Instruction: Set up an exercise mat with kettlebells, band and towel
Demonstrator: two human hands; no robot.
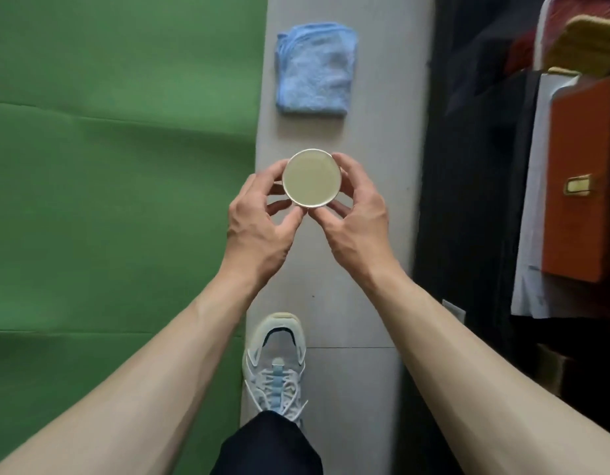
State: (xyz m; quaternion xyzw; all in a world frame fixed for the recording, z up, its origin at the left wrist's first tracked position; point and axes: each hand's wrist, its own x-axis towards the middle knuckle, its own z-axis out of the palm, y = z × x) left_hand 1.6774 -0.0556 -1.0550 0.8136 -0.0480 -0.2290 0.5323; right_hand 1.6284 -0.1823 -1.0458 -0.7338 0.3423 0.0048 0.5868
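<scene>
Nearest us a shoe (275, 365) stands on the floor (375, 234) beside the green mat (118, 173); beyond it our left hand (259, 217) and right hand (356, 214) cup a round lidded container (312, 182), probably steadying it; farther along the mat's edge lies the folded blue towel (315, 68), already set out

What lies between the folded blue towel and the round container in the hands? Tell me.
Only bare grey floor separates the blue towel from the round container, as the head view shows.

Towel (316, 68) right of mat (118, 166)
</scene>
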